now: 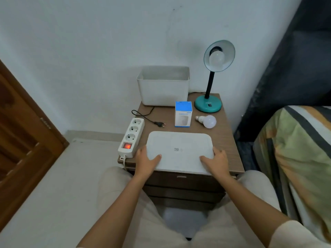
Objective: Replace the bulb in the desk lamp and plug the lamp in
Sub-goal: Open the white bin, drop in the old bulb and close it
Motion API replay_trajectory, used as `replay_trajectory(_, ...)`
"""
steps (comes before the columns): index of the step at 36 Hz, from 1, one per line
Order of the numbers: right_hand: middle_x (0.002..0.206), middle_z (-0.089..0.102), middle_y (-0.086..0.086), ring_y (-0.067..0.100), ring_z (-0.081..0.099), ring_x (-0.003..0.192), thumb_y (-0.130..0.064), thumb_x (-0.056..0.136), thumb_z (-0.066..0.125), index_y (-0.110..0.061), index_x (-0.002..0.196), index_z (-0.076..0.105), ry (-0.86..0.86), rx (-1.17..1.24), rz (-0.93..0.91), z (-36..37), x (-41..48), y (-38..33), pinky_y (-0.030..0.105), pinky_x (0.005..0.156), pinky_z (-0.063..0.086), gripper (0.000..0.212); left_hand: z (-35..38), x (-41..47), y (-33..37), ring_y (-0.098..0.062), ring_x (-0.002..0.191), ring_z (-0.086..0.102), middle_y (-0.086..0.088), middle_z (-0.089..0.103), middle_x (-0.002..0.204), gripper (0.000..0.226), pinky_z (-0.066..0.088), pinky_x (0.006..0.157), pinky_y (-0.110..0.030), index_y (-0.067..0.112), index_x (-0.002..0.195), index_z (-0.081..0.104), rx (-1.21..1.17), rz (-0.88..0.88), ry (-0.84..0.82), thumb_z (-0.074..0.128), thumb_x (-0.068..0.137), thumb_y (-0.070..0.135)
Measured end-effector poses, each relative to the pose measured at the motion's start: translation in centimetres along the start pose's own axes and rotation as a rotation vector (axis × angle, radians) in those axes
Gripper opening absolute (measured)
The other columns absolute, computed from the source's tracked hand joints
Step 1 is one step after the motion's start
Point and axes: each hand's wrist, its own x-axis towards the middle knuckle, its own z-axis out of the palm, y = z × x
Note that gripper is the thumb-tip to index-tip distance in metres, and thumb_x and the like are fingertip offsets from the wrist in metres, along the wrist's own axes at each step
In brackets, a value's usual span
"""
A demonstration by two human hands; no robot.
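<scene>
A teal desk lamp (pixel 208 103) stands at the back right of the wooden bedside table (pixel 224 138), a white bulb (pixel 216 59) fitted in its shade. A loose white bulb (pixel 207 121) lies in front of the lamp base, beside an upright blue and white bulb box (pixel 183 114). The lamp's black plug (pixel 160 124) lies unplugged on the table, next to a white power strip (pixel 131 137) whose red switch glows. My left hand (pixel 146 161) and right hand (pixel 215 162) each grip a near corner of a flat white lid (pixel 180 151).
An open white plastic bin (pixel 163 86) stands at the back against the wall. A brown wooden door (pixel 21 140) is to the left, and a bed with a patterned cover (pixel 300 158) to the right. My knees flank the table's drawers.
</scene>
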Motion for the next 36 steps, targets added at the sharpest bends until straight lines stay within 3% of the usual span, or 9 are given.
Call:
replay_trajectory(5, 0.132, 0.040, 0.017, 0.031, 0.043, 0.122, -0.028, 0.083, 0.064, -0.006, 0.131, 0.046, -0.008, -0.038, 0.018, 0.3, 1.0, -0.1, 0.038, 0.103, 0.035, 0.055, 0.8, 0.5, 0.2, -0.031, 0.130, 0.034, -0.016, 0.035, 0.138, 0.057, 0.028, 0.107, -0.034, 0.004, 0.129, 0.042, 0.071, 0.013, 0.025, 0.066, 0.084, 0.029)
replay_trajectory(11, 0.131, 0.034, 0.015, 0.030, 0.038, 0.121, -0.029, 0.083, 0.063, -0.002, 0.126, 0.044, -0.019, -0.126, 0.002, 0.7, 1.7, -0.2, 0.039, 0.103, 0.036, 0.054, 1.1, 0.8, 0.4, -0.029, 0.134, 0.027, -0.016, 0.028, 0.144, 0.067, 0.022, 0.110, -0.032, 0.002, 0.138, 0.032, 0.154, 0.005, 0.019, 0.064, 0.086, 0.028)
replay_trajectory(29, 0.128, 0.037, 0.016, 0.030, 0.038, 0.121, -0.027, 0.084, 0.062, -0.002, 0.123, 0.047, -0.024, -0.135, -0.041, 0.4, 2.5, -0.1, 0.037, 0.101, 0.036, 0.049, 1.2, 1.3, 1.9, -0.027, 0.133, 0.030, -0.014, 0.028, 0.143, 0.062, 0.027, 0.107, -0.031, 0.000, 0.135, 0.033, 0.192, -0.049, 0.020, 0.063, 0.086, 0.025)
replay_trajectory(36, 0.125, 0.044, 0.016, 0.029, 0.041, 0.121, -0.015, 0.087, 0.060, 0.000, 0.122, 0.050, 0.061, -0.129, -0.121, -0.8, 6.5, -2.2, 0.035, 0.098, 0.036, 0.040, 0.5, 5.1, 4.3, -0.028, 0.128, 0.039, -0.014, 0.037, 0.140, 0.054, 0.033, 0.103, -0.034, -0.001, 0.133, 0.039, 0.182, 0.025, 0.060, 0.057, 0.090, 0.025)
